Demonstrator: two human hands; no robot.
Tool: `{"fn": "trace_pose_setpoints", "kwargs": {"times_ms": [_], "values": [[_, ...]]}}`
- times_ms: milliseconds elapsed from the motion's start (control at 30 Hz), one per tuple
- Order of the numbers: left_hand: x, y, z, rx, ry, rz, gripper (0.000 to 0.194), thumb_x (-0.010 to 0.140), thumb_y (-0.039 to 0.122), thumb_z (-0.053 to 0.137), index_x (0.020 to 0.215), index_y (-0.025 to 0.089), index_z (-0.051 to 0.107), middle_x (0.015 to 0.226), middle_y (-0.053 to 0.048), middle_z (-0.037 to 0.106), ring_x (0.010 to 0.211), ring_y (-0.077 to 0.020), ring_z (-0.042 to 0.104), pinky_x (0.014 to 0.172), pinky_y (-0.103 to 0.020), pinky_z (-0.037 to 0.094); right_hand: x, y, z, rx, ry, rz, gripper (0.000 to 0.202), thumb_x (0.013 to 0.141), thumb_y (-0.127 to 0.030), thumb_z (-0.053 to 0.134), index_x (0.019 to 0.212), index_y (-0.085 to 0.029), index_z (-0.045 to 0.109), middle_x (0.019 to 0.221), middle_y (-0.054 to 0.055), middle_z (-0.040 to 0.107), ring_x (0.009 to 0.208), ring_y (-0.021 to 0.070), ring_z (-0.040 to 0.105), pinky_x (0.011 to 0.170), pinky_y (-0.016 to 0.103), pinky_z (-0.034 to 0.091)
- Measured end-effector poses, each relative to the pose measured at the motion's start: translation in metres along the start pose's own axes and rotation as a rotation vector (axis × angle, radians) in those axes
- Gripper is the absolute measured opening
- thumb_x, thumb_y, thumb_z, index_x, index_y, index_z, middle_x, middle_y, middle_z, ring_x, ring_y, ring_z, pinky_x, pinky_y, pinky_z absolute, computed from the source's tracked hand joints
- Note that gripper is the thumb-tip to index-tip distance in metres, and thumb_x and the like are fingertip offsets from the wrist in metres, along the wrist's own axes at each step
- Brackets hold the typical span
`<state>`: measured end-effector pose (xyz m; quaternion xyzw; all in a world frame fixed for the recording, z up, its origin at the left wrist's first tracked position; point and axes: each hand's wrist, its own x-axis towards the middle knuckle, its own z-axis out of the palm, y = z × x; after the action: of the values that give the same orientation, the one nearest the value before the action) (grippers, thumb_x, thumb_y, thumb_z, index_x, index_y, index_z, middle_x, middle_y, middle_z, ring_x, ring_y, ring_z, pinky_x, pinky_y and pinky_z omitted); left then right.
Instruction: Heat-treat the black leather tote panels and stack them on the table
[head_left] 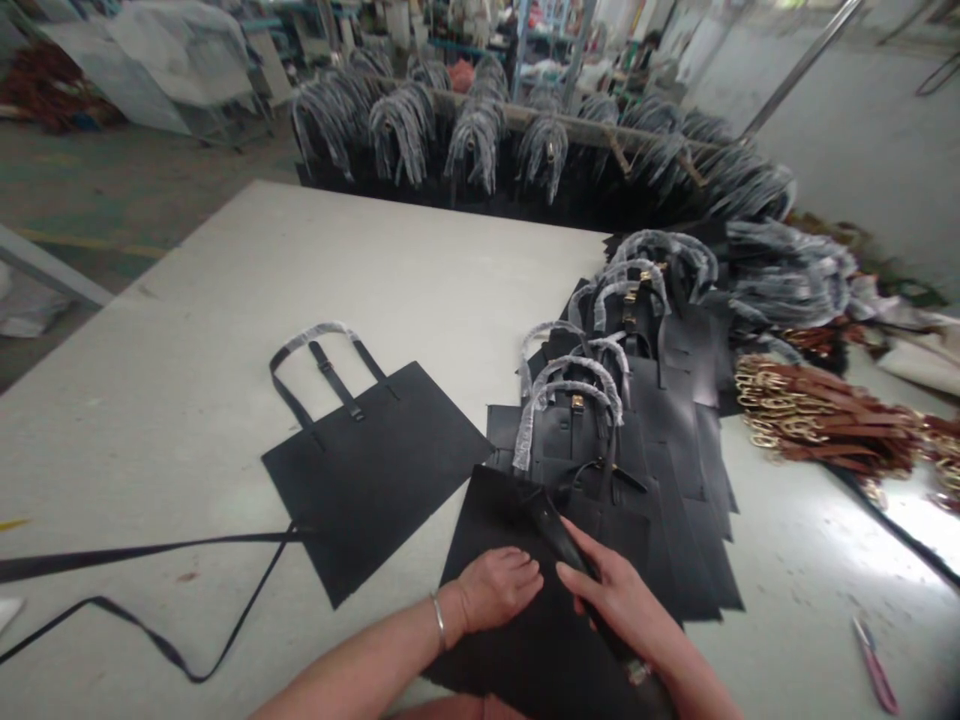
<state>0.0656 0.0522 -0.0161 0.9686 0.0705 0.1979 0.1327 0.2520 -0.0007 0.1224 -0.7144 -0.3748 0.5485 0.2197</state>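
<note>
Palm down, my left hand (501, 588) rests on a black leather bag panel (499, 520) at the table's front, its fingers loosely bent and lying on the surface. My right hand (619, 590) is closed round a black strap (559, 535) that runs diagonally over this panel. A small metal fitting (637, 670) shows near the strap's lower end. Left of the hands lies a flat black bag panel (382, 465) with a handle (334, 328) partly wrapped in clear plastic. To the right, overlapping black bag panels (667, 480) carry plastic-wrapped handles (577, 372) and gold buckles.
Brown straps with gold clasps (832, 415) are piled at right, with wrapped handles (787, 270) behind. Pink-handled snips (874, 665) lie at front right. A long black strap (150, 552) crosses the pale table (375, 250). More wrapped handles hang on a rack (517, 118) beyond.
</note>
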Motion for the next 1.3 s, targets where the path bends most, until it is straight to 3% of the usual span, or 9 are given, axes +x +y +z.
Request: {"fn": "trace_pose_setpoints", "kwargs": {"times_ms": [267,400,533,700,867,967,1133,1233,1300], "values": [[0.001,-0.001,0.001,-0.032,0.031,0.014,0.017,0.095,0.018,0.049,0.100,0.016,0.065,0.097,-0.006,0.070,0.093,-0.0157,0.066,0.091,-0.028,0.053,0.014,-0.027,0.008,-0.087,-0.059,-0.010,0.071,0.081,-0.037,0.062,0.146,-0.015,0.047,0.058,-0.004,0.058,0.052,0.0156,0.057,0.055,0.027,0.046],[0.001,-0.002,0.001,-0.031,0.115,0.036,0.017,0.095,0.019,0.049,0.090,0.015,0.065,0.091,-0.005,0.070,0.087,-0.0167,0.067,0.087,-0.029,0.054,0.003,-0.024,0.007,-0.118,-0.096,0.025,0.068,0.080,-0.029,0.060,0.146,-0.015,0.048,0.059,-0.003,0.062,0.050,0.0151,0.058,0.052,0.026,0.046],[0.002,-0.002,0.002,-0.049,0.058,0.034,0.016,0.094,0.017,0.050,0.088,0.015,0.065,0.081,-0.006,0.069,0.084,-0.0170,0.067,0.086,-0.030,0.054,0.011,-0.021,0.016,-0.120,-0.069,0.001,0.066,0.080,-0.030,0.061,0.144,-0.016,0.050,0.063,-0.002,0.068,0.049,0.0166,0.061,0.053,0.028,0.049],[0.000,0.001,-0.001,-0.082,-0.006,-0.013,0.016,0.092,0.019,0.053,0.102,0.012,0.064,0.096,-0.008,0.070,0.097,-0.0188,0.066,0.095,-0.031,0.050,0.031,-0.031,0.026,0.009,0.128,-0.229,0.061,0.075,-0.036,0.069,0.132,-0.018,0.063,0.115,0.009,0.073,0.101,0.0283,0.068,0.091,0.041,0.053],[0.006,0.005,-0.015,-0.217,-0.043,-0.202,0.015,0.088,0.019,0.054,0.099,0.018,0.065,0.091,-0.006,0.070,0.091,-0.0176,0.066,0.087,-0.030,0.053,0.000,-0.032,-0.004,0.182,0.239,-0.120,0.083,0.078,-0.047,0.068,0.149,-0.016,0.040,0.078,0.001,0.072,0.059,0.0179,0.061,0.056,0.030,0.053],[0.033,-0.003,-0.026,-0.320,0.021,-0.419,0.018,0.090,0.021,0.052,0.104,0.021,0.065,0.089,-0.005,0.068,0.088,-0.0187,0.065,0.083,-0.032,0.054,-0.025,-0.017,-0.021,0.240,0.334,-0.030,0.091,0.073,-0.051,0.072,0.149,-0.012,0.038,0.064,-0.003,0.065,0.052,0.0161,0.054,0.048,0.027,0.047],[0.115,-0.039,-0.031,-0.691,0.200,-0.830,0.038,0.086,0.017,0.059,0.124,0.018,0.057,0.129,-0.011,0.058,0.123,-0.0236,0.052,0.108,-0.038,0.039,-0.044,0.020,-0.014,0.392,0.447,0.042,0.096,0.067,-0.053,0.078,0.146,-0.012,0.041,0.080,0.003,0.071,0.055,0.0171,0.056,0.049,0.030,0.048],[0.160,-0.063,-0.021,-0.925,0.160,-1.103,0.026,0.089,0.022,0.057,0.112,0.011,0.063,0.111,-0.015,0.066,0.107,-0.0247,0.063,0.097,-0.038,0.047,-0.048,0.035,-0.006,0.462,0.474,0.027,0.092,0.066,-0.051,0.079,0.142,-0.014,0.045,0.101,0.007,0.072,0.057,0.0157,0.057,0.050,0.030,0.049],[0.176,-0.074,-0.014,-1.021,0.084,-1.146,0.022,0.091,0.026,0.054,0.090,0.009,0.067,0.080,-0.012,0.069,0.079,-0.0222,0.068,0.077,-0.034,0.053,-0.050,0.039,-0.004,0.482,0.481,0.005,0.088,0.066,-0.049,0.080,0.140,-0.015,0.047,0.103,0.008,0.072,0.057,0.0152,0.056,0.051,0.030,0.050]]}}
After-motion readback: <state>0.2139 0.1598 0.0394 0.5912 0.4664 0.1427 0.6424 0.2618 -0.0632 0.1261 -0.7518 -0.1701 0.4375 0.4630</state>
